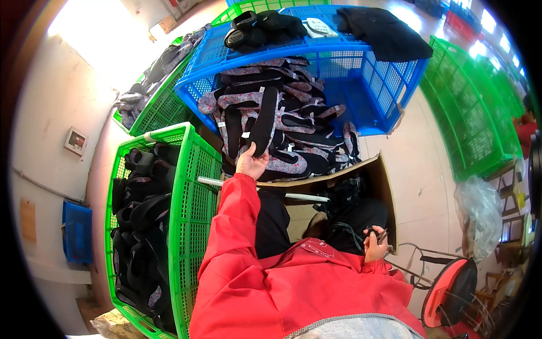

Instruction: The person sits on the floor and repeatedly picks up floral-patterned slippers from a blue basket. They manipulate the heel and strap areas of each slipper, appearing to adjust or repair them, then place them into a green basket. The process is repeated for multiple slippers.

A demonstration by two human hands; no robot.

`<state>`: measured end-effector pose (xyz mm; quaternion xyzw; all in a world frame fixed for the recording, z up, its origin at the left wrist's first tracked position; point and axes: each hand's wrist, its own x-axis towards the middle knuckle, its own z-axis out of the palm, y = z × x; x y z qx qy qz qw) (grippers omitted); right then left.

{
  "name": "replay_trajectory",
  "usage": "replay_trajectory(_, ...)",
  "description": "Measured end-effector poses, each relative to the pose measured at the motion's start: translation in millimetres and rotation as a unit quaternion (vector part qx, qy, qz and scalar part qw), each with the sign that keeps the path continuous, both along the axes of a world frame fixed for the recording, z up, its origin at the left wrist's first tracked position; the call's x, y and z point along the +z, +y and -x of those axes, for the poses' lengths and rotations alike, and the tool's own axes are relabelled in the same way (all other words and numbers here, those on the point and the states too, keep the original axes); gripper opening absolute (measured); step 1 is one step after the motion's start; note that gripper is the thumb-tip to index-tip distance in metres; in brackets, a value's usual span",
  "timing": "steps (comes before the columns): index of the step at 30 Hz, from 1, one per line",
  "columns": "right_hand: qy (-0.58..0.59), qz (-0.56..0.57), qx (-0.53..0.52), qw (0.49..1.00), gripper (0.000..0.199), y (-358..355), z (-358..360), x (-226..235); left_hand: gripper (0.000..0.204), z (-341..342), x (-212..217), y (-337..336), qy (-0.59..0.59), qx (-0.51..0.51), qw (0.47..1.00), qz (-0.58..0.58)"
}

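Observation:
My left hand (252,164) reaches forward and pinches the near end of a long black fabric shoe upper (264,121). That piece lies over a heap of similar uppers (299,121), black with grey-and-pink patterned fabric and small white tags. The heap spills from a blue plastic crate (361,85) tipped toward me. Near my right thigh, my right hand (375,246) is closed round a small dark tool (383,234); its exact kind is too small to make out.
On my left a green crate (195,226) holds black shoe pieces (144,220). Black items (265,29) and a dark cloth (387,33) lie on the blue crate. A cardboard edge (387,195) borders my lap. Right are a stool (451,291), plastic bag (480,214) and green crates (466,113).

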<state>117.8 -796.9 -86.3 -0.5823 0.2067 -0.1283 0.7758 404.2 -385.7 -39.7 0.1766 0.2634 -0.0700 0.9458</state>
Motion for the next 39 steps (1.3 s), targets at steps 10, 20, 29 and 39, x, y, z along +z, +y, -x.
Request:
replay_trajectory(10,0.001,-0.025,-0.017,1.0,0.019,-3,0,-8,0.035,-46,32,-1,-0.075,-0.038,0.987,-0.14)
replay_trajectory(20,0.017,-0.01,-0.012,1.0,0.018,-1,-2,2,0.036,-32,40,25,-0.088,-0.013,0.969,-0.232)
replay_trajectory(29,0.013,0.008,-0.01,1.0,0.018,-2,0,-3,0.023,31,78,11,-0.01,-0.068,0.99,-0.123)
replay_trajectory(39,0.101,-0.027,0.022,0.994,0.022,-6,-16,21,0.027,99,99,-17,0.004,-0.13,0.987,-0.096)
